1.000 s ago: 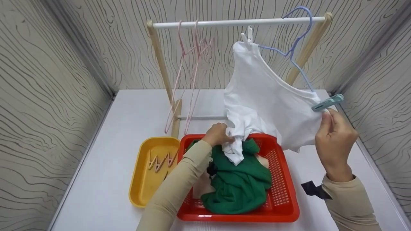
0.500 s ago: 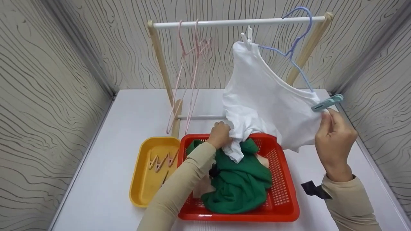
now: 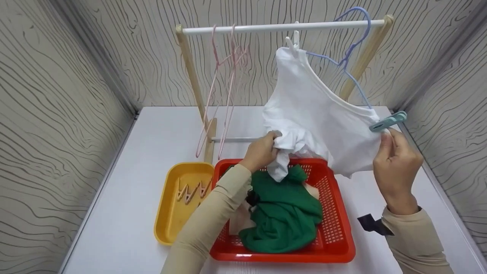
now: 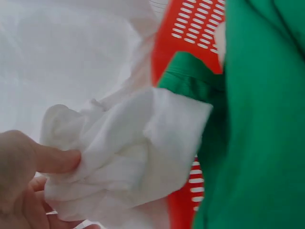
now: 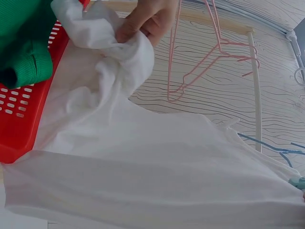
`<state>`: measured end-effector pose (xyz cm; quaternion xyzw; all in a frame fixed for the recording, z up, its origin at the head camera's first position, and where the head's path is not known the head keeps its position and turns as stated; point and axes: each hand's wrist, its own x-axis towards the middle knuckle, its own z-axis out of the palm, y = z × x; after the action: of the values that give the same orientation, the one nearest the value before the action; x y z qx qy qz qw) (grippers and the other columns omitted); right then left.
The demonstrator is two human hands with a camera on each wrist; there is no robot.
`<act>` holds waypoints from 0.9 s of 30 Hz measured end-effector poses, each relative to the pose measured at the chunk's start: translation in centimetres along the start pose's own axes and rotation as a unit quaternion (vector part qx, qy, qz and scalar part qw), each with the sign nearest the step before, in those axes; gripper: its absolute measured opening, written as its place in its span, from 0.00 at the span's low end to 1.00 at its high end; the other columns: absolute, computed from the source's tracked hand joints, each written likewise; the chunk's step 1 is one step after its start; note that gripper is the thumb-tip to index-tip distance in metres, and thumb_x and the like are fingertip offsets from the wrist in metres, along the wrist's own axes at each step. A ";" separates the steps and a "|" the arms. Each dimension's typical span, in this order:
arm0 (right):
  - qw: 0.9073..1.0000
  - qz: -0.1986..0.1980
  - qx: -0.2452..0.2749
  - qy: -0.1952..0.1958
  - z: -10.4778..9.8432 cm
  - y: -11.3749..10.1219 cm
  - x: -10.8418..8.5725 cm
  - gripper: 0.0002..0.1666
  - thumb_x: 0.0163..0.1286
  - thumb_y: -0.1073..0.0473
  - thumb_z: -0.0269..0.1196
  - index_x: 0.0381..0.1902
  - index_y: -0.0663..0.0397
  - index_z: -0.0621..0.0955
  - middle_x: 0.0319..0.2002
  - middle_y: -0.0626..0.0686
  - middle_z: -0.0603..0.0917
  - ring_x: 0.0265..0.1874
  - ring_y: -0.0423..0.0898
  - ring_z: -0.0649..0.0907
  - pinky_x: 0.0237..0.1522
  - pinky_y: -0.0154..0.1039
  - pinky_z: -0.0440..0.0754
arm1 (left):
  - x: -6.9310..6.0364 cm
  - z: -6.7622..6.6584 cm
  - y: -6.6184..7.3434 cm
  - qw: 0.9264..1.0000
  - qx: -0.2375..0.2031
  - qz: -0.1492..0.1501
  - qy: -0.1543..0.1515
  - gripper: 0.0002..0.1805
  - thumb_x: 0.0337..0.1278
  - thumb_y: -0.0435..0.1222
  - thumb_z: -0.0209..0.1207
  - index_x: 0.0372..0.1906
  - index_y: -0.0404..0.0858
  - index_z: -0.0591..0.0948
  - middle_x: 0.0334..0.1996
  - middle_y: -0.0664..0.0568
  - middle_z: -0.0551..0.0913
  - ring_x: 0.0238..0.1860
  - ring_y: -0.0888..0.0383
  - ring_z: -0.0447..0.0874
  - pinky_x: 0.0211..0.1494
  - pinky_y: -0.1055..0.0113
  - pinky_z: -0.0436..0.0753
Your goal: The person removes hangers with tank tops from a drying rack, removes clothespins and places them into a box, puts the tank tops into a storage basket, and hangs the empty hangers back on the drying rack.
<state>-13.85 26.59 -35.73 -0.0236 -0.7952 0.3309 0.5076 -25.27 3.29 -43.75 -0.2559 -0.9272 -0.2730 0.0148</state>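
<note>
A white top (image 3: 315, 95) hangs from a blue hanger (image 3: 347, 55), its neckline slanting down to the right. A white clothespin (image 3: 293, 41) clips its upper-left shoulder and a teal clothespin (image 3: 388, 121) its lower-right one. My left hand (image 3: 261, 152) grips the bunched lower-left cloth above the red basket; in the left wrist view, the thumb (image 4: 59, 161) presses on the white folds. Just below the teal clothespin, my right hand (image 3: 398, 161) pinches the edge of the top. The right wrist view barely shows that hand, at its right border.
The red basket (image 3: 282, 258) holds a green garment (image 3: 281, 217) and some beige cloth (image 3: 239, 220). Left of it stands a yellow tray (image 3: 161, 213) with several clothespins (image 3: 188, 195). Two pink hangers (image 3: 233, 57) hang from the white rail (image 3: 266, 27) of the wooden-legged rack.
My left hand has lifted the bunched white cloth upward, so its loose end hangs higher over the green garment. My right hand has stayed in place.
</note>
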 end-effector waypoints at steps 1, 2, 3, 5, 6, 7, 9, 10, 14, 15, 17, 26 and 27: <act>1.000 -0.001 -0.002 0.001 0.0 0.0 0.0 0.13 0.69 0.67 0.57 0.36 0.78 0.80 0.25 0.74 0.83 0.26 0.10 0.65 0.29 0.10 0.58 | 0.0 -0.3 0.2 1.000 -0.006 0.004 0.004 0.17 0.65 0.34 0.54 0.57 0.35 0.72 0.46 0.41 0.86 0.45 0.49 0.87 0.51 0.58 0.86; 1.000 -0.001 -0.002 0.002 0.0 0.0 0.0 0.13 0.69 0.66 0.57 0.36 0.78 0.80 0.25 0.74 0.83 0.26 0.10 0.65 0.30 0.10 0.58 | 0.0 -0.6 0.5 1.000 -0.011 0.011 0.009 0.18 0.66 0.34 0.55 0.58 0.35 0.72 0.47 0.42 0.86 0.45 0.50 0.87 0.51 0.59 0.86; 1.000 -0.001 -0.002 0.002 0.0 0.1 0.0 0.13 0.69 0.66 0.57 0.36 0.78 0.80 0.26 0.74 0.83 0.26 0.09 0.66 0.30 0.09 0.59 | -0.1 -0.9 0.7 1.000 -0.018 0.017 0.013 0.18 0.66 0.35 0.55 0.59 0.35 0.72 0.48 0.42 0.85 0.46 0.50 0.87 0.52 0.59 0.86; 1.000 -0.002 -0.001 0.001 0.0 0.1 0.0 0.13 0.68 0.67 0.57 0.37 0.78 0.80 0.27 0.75 0.83 0.27 0.09 0.66 0.31 0.09 0.59 | -0.2 -1.4 1.3 0.999 -0.026 0.035 0.024 0.19 0.66 0.35 0.55 0.60 0.35 0.71 0.50 0.43 0.85 0.47 0.51 0.87 0.53 0.61 0.85; 1.000 -0.003 -0.001 0.001 0.0 0.2 0.0 0.13 0.68 0.67 0.57 0.37 0.79 0.80 0.27 0.75 0.83 0.28 0.08 0.66 0.31 0.09 0.59 | -0.3 -1.7 1.6 0.998 -0.029 0.043 0.028 0.20 0.66 0.35 0.55 0.60 0.35 0.71 0.51 0.43 0.84 0.47 0.51 0.86 0.54 0.61 0.85; 1.000 -0.005 0.001 0.000 0.0 0.2 -0.1 0.13 0.68 0.67 0.57 0.37 0.79 0.80 0.27 0.75 0.83 0.28 0.08 0.66 0.32 0.09 0.60 | -0.4 -1.9 1.9 0.998 -0.031 0.051 0.033 0.20 0.66 0.35 0.55 0.60 0.35 0.71 0.51 0.43 0.84 0.47 0.52 0.86 0.54 0.62 0.85; 1.000 -0.008 0.000 0.000 0.0 0.3 -0.1 0.13 0.68 0.67 0.57 0.37 0.79 0.80 0.27 0.75 0.83 0.28 0.08 0.66 0.32 0.09 0.60 | -0.6 -2.3 2.4 0.996 -0.032 0.067 0.040 0.20 0.66 0.35 0.55 0.60 0.35 0.71 0.52 0.43 0.84 0.49 0.52 0.86 0.57 0.63 0.84; 1.000 -0.009 -0.002 0.001 0.0 0.4 -0.1 0.13 0.68 0.67 0.57 0.37 0.79 0.80 0.26 0.75 0.83 0.27 0.08 0.66 0.31 0.09 0.59 | -0.7 -2.4 2.7 0.995 -0.033 0.076 0.046 0.19 0.66 0.34 0.55 0.59 0.34 0.71 0.52 0.43 0.84 0.50 0.53 0.86 0.58 0.64 0.84; 1.000 -0.012 -0.011 0.009 0.3 0.8 0.0 0.13 0.68 0.67 0.57 0.36 0.78 0.81 0.23 0.73 0.81 0.24 0.11 0.62 0.29 0.13 0.57 | -0.9 -2.6 3.3 0.990 -0.039 0.107 0.078 0.18 0.65 0.32 0.55 0.58 0.32 0.71 0.51 0.42 0.84 0.51 0.52 0.85 0.60 0.64 0.82; 1.000 -0.012 -0.012 0.013 0.3 0.9 0.0 0.12 0.68 0.67 0.57 0.36 0.78 0.81 0.23 0.73 0.81 0.25 0.11 0.63 0.29 0.14 0.57 | -0.9 -2.5 3.4 0.989 -0.043 0.114 0.088 0.17 0.65 0.31 0.55 0.57 0.32 0.71 0.51 0.42 0.83 0.51 0.52 0.85 0.60 0.64 0.82; 1.000 -0.013 -0.011 0.021 0.5 1.0 0.1 0.13 0.68 0.68 0.57 0.36 0.78 0.80 0.23 0.73 0.81 0.25 0.12 0.62 0.29 0.15 0.57 | -1.0 -2.5 3.6 0.987 -0.057 0.115 0.100 0.17 0.65 0.30 0.54 0.57 0.31 0.71 0.51 0.41 0.83 0.52 0.52 0.85 0.61 0.64 0.81; 0.998 -0.008 0.008 0.056 0.2 0.6 0.9 0.14 0.68 0.66 0.57 0.36 0.79 0.80 0.23 0.74 0.80 0.23 0.13 0.62 0.29 0.14 0.56 | -1.0 -4.2 4.3 0.962 -0.137 0.148 0.184 0.14 0.62 0.27 0.56 0.52 0.29 0.71 0.51 0.40 0.82 0.51 0.51 0.83 0.63 0.64 0.81; 0.998 -0.007 0.008 0.058 0.2 0.5 0.9 0.14 0.67 0.66 0.58 0.36 0.79 0.80 0.22 0.74 0.80 0.23 0.13 0.62 0.29 0.14 0.56 | -1.1 -4.5 4.4 0.960 -0.139 0.154 0.187 0.14 0.62 0.27 0.56 0.52 0.29 0.71 0.50 0.39 0.82 0.50 0.51 0.83 0.62 0.64 0.81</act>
<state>-14.64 27.26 -35.33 -0.0327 -0.7617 0.3317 0.5555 -22.68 3.63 -37.88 -0.3398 -0.8101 -0.4366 0.1943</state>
